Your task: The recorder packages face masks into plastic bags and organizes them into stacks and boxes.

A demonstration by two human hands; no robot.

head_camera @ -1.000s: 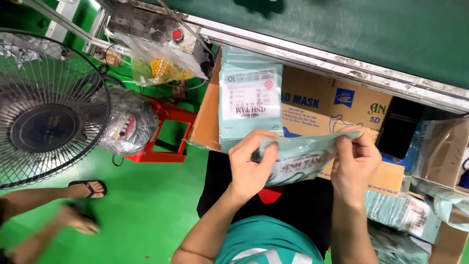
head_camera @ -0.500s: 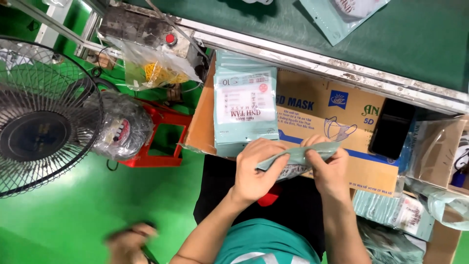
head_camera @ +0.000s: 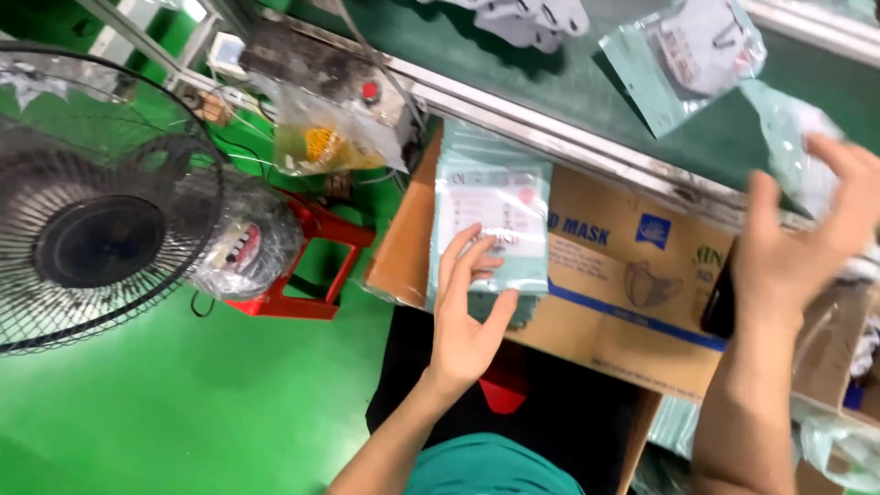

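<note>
Stack of teal mask packets [head_camera: 490, 215] sits flat on a cardboard box [head_camera: 623, 275]; another blurry teal packet [head_camera: 790, 137] is raised over the belt.

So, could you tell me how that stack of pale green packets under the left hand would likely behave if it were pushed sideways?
The stack of packets would probably shear rather than slide as one: it is loose flat pouches with uneven edges. Their glossy film looks slippery, so the top ones may skate off. The left hand rests its fingers on the near end, which likely steadies it on the cardboard box.
</note>
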